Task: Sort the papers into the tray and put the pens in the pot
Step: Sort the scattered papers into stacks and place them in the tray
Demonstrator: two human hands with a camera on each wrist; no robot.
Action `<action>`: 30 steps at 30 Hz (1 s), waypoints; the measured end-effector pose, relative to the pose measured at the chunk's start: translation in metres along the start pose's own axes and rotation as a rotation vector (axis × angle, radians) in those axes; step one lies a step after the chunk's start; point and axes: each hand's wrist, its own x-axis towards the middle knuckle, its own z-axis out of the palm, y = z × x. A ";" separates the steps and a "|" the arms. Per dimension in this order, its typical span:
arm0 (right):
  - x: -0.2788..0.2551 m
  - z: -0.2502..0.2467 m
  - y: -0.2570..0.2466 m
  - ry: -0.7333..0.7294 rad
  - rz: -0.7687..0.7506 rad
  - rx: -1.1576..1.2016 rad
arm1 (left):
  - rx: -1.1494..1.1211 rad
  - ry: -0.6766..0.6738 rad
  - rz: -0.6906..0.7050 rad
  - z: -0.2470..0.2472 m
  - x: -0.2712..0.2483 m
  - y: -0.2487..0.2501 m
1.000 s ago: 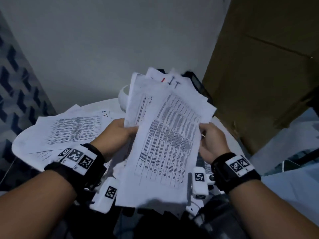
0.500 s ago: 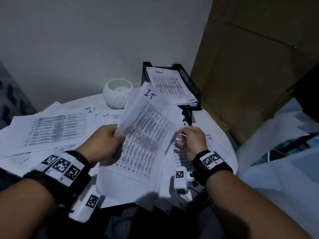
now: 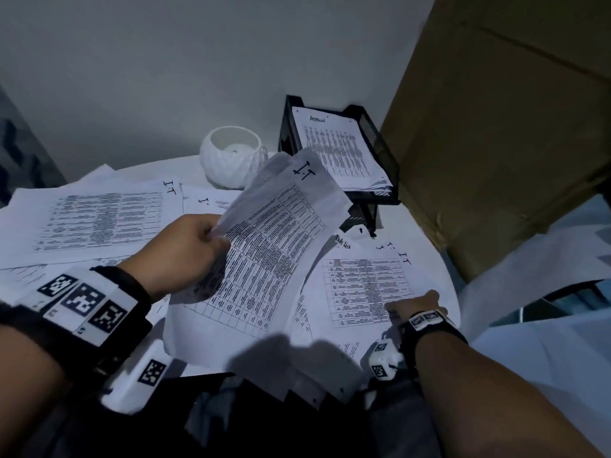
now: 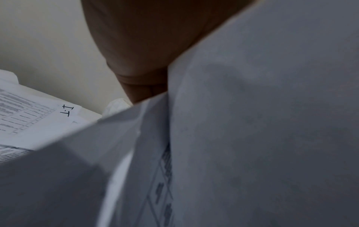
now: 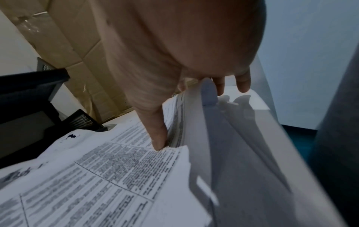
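The left hand [image 3: 180, 256] grips a raised sheaf of papers [image 3: 264, 259] in front of the black tray [image 3: 380, 140]; the right hand [image 3: 415, 307], beside it, pinches the edges of loose sheets [image 3: 360, 289] on the table [image 3: 439, 285].

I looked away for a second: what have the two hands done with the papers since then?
The right hand let go of the shared sheaf and dropped to the sheets on the table, pinching their edge. The left hand alone keeps its grip on the sheaf. The tray and pot are untouched.
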 end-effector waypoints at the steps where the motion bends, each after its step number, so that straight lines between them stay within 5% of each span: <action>1: 0.002 0.000 -0.001 0.010 -0.004 -0.017 | 0.013 -0.003 0.001 0.002 0.002 0.002; 7: 0.002 -0.006 0.008 0.190 -0.030 0.128 | 0.022 -0.003 -0.006 0.005 0.010 0.006; 12: -0.031 -0.041 -0.001 0.100 -0.078 0.274 | -0.005 0.027 0.005 0.000 0.008 0.011; 17: -0.048 -0.059 -0.018 0.201 -0.140 0.425 | -0.034 0.066 -0.004 -0.011 -0.002 0.012; 22: -0.091 -0.065 -0.065 0.242 -0.523 0.525 | -0.005 0.164 0.020 -0.026 -0.010 0.008; 30: -0.204 -0.112 -0.110 -0.097 -1.106 0.576 | 0.018 0.393 0.057 -0.055 -0.017 0.012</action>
